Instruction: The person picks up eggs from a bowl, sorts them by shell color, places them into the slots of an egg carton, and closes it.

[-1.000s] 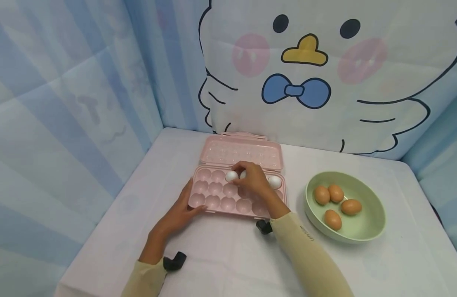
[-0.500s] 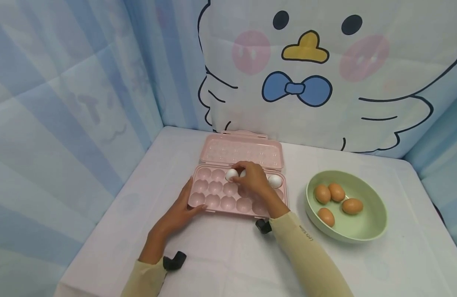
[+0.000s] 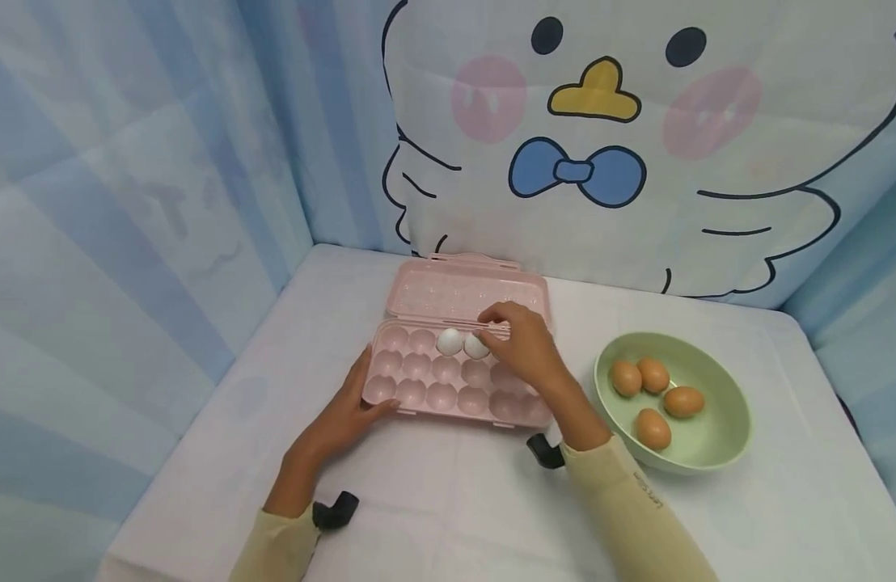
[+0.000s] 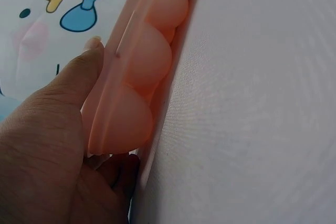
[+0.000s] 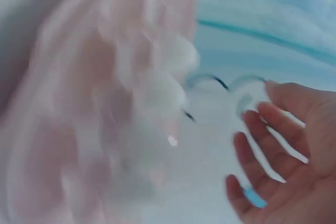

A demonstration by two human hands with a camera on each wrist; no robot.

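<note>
A pink plastic egg carton (image 3: pixel 428 408) lies with its lid folded back on the table. My left hand (image 3: pixel 346 416) holds its left end, thumb at the front edge and fingers along the side. The left wrist view shows the thumb on the carton's rim (image 4: pixel 113 72) and fingers curled below. My right hand (image 3: pixel 524 343) hovers over the carton's back row, empty, fingers loosely bent. Beside its fingertips, a white egg (image 3: pixel 476 346) sits in a cup, with another white egg (image 3: pixel 450 342) to its left. The right hand hides cups further right; blurred white eggs (image 5: pixel 163 93) show in the right wrist view.
A green bowl (image 3: pixel 732 436) with several brown eggs (image 3: pixel 684 402) stands right of the carton, close to my right forearm. Behind the table hangs a curtain (image 3: pixel 586 242) with a cartoon bird; blue striped cloth (image 3: pixel 164 202) closes the left side.
My right hand has let go of the white egg in the back row and moved right and up from it. A brown egg in the bowl has rocked. The left hand keeps its hold.
</note>
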